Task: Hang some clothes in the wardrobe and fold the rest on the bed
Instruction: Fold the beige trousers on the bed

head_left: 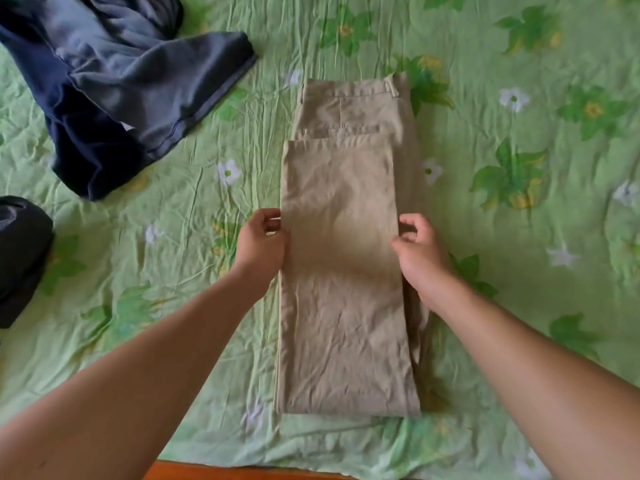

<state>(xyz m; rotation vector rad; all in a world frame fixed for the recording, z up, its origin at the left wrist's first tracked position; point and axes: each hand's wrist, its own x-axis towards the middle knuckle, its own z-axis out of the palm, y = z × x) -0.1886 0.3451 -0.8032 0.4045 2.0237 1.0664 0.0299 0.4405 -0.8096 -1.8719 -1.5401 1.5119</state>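
- Beige cotton trousers [346, 271]: folded into a long strip, flat on the green flower-print bedsheet [519, 237]; long axis runs away from the person, waistband at the far end.
- Left hand [263, 240]: at the trousers' left edge, mid-length; curled fingers pinch it.
- Right hand [420, 254]: at the opposite edge, pinching likewise.
- Both hands equally near; the next fold is probably crosswise.

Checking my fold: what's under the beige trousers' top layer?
More of the beige trousers: the upper half, waistband and pocket showing past the folded legs. Below, the green sheet. Between layers is hidden.
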